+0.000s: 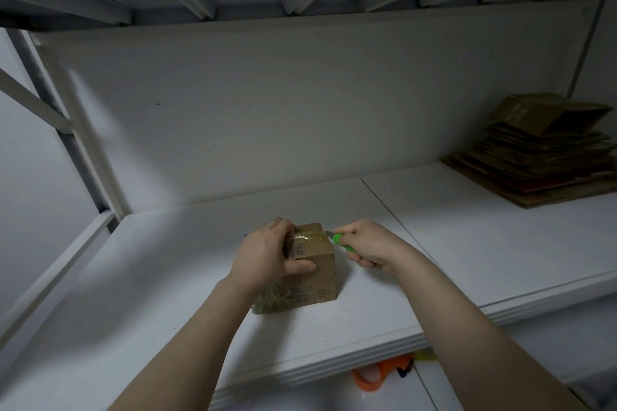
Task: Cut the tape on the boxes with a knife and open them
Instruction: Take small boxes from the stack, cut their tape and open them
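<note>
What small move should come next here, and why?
Probably draw the knife along the tape across the box top: the right hand has the blade at the taped right edge, the left hand grips the box, and the flaps look closed.

The left hand [265, 257] and right hand [367, 245] are bare. Both forearms [207, 327] are uncovered as far as the view reaches.
</note>
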